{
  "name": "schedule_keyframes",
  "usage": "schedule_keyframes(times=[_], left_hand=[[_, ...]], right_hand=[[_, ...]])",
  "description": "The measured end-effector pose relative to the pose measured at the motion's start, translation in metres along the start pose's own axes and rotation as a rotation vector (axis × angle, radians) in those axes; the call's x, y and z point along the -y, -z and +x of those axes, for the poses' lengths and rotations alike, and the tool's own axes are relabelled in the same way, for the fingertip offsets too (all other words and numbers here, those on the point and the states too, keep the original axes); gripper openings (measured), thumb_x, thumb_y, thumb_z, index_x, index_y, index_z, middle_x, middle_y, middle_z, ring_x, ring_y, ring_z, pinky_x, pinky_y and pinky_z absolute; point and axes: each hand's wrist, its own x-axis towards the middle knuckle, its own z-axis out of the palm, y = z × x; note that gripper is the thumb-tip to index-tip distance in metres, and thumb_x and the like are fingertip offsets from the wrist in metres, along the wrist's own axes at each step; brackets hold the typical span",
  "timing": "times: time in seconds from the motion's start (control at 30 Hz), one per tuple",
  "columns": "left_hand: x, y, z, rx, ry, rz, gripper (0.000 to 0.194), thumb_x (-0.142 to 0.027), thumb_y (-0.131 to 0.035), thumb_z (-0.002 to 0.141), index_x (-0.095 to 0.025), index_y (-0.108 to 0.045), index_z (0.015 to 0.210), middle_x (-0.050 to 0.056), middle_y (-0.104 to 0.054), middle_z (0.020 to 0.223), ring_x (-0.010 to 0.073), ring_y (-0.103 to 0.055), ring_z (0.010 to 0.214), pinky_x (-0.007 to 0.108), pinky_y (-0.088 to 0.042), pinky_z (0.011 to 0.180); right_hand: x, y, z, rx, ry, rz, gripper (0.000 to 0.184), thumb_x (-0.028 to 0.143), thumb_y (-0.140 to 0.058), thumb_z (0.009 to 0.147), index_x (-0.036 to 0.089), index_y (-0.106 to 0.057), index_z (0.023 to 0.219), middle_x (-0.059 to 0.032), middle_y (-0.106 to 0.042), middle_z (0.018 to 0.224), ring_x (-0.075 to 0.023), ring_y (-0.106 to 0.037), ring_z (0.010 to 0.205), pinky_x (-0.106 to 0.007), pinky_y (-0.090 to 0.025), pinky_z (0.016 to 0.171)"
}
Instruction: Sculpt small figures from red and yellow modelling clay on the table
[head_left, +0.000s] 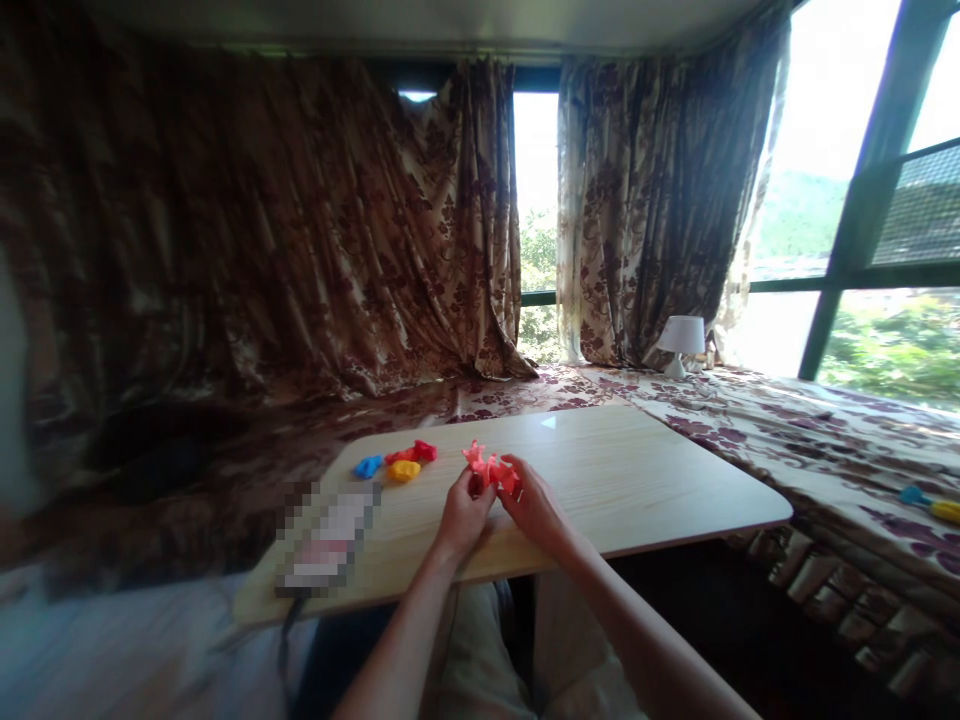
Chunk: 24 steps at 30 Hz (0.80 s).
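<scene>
Both my hands meet over the middle of a light wooden table (645, 480). My left hand (463, 515) and my right hand (534, 505) are closed on a small pink-red toy (491, 468) held between them just above the tabletop. To the left lie three small pieces: a blue one (368, 466), a yellow one (404, 470) and a red one (414, 453).
A flat blurred-out object (330, 540) lies near the table's left front corner. Patterned fabric covers the bed around the table. A small white lamp (681, 340) stands by the curtains, and a blue and yellow toy (930, 503) lies at the right.
</scene>
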Motion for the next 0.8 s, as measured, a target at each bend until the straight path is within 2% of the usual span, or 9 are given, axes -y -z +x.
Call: schedule_keyframes(times=[0.07, 0.13, 0.23, 0.33, 0.5, 0.63, 0.73, 0.8], left_hand=[[0.0, 0.001, 0.0, -0.022, 0.002, 0.018, 0.019, -0.025, -0.06, 0.071, -0.014, -0.06, 0.086, 0.0, -0.061, 0.068, 0.0127, -0.057, 0.066, 0.022, -0.045, 0.061], [-0.002, 0.001, 0.0, -0.041, -0.002, 0.037, 0.018, -0.025, -0.059, 0.071, -0.014, -0.06, 0.085, -0.001, -0.061, 0.068, 0.012, -0.056, 0.064, 0.022, -0.044, 0.061], [-0.005, 0.001, -0.002, -0.064, -0.018, 0.057, 0.027, -0.018, -0.057, 0.07, -0.014, -0.059, 0.096, 0.0, -0.063, 0.073, 0.0121, -0.057, 0.067, 0.022, -0.045, 0.064], [-0.005, 0.0, -0.002, -0.077, -0.06, 0.11, 0.044, -0.009, -0.054, 0.068, -0.016, -0.054, 0.111, 0.003, -0.066, 0.09, 0.014, -0.06, 0.078, 0.024, -0.047, 0.072], [0.001, 0.001, -0.001, -0.144, -0.175, 0.285, 0.046, -0.007, -0.05, 0.07, -0.02, -0.055, 0.113, 0.006, -0.062, 0.111, 0.0187, -0.057, 0.101, 0.031, -0.047, 0.086], [0.0, 0.002, -0.002, -0.108, -0.186, 0.343, 0.052, -0.002, -0.046, 0.069, -0.022, -0.053, 0.116, 0.006, -0.059, 0.119, 0.019, -0.052, 0.111, 0.034, -0.04, 0.097], [-0.003, 0.001, -0.004, -0.078, -0.181, 0.367, 0.053, -0.003, -0.047, 0.07, -0.023, -0.051, 0.119, 0.006, -0.059, 0.118, 0.0187, -0.055, 0.107, 0.034, -0.041, 0.094], [-0.004, -0.001, -0.005, -0.087, -0.176, 0.377, 0.052, -0.006, -0.05, 0.071, -0.024, -0.05, 0.119, 0.006, -0.061, 0.114, 0.017, -0.06, 0.091, 0.032, -0.047, 0.082]], right_hand=[[0.001, 0.0, 0.0, 0.019, 0.036, -0.006, 0.04, 0.015, -0.051, 0.076, 0.021, -0.047, 0.115, -0.0074, -0.059, 0.104, -0.0145, -0.057, 0.072, -0.029, -0.046, 0.07], [0.003, 0.001, 0.0, 0.058, 0.038, -0.001, 0.04, 0.013, -0.053, 0.074, 0.021, -0.05, 0.113, -0.0062, -0.06, 0.1, -0.0127, -0.055, 0.066, -0.028, -0.046, 0.068], [0.008, 0.003, 0.0, 0.09, 0.028, 0.0, 0.036, 0.013, -0.054, 0.073, 0.02, -0.054, 0.108, -0.0043, -0.062, 0.091, -0.0128, -0.054, 0.066, -0.026, -0.044, 0.066], [0.011, 0.005, 0.001, 0.106, 0.028, 0.005, 0.03, 0.013, -0.054, 0.071, 0.019, -0.057, 0.101, -0.0017, -0.061, 0.08, -0.0123, -0.052, 0.063, -0.024, -0.041, 0.061], [0.008, 0.004, 0.0, 0.125, -0.007, 0.041, 0.016, 0.018, -0.053, 0.073, 0.017, -0.059, 0.088, 0.0029, -0.054, 0.063, -0.0096, -0.045, 0.054, -0.02, -0.033, 0.052], [0.004, 0.002, -0.001, 0.135, -0.032, 0.068, 0.013, 0.019, -0.051, 0.075, 0.017, -0.06, 0.084, 0.0043, -0.051, 0.059, -0.0086, -0.042, 0.052, -0.02, -0.031, 0.05], [0.003, 0.003, -0.001, 0.114, -0.043, 0.1, 0.016, 0.019, -0.05, 0.075, 0.017, -0.06, 0.087, 0.0046, -0.05, 0.059, -0.0086, -0.041, 0.052, -0.019, -0.031, 0.049], [0.004, 0.004, 0.001, 0.096, -0.051, 0.139, 0.017, 0.02, -0.05, 0.076, 0.017, -0.06, 0.089, 0.0041, -0.052, 0.062, -0.009, -0.043, 0.054, -0.02, -0.033, 0.051]])
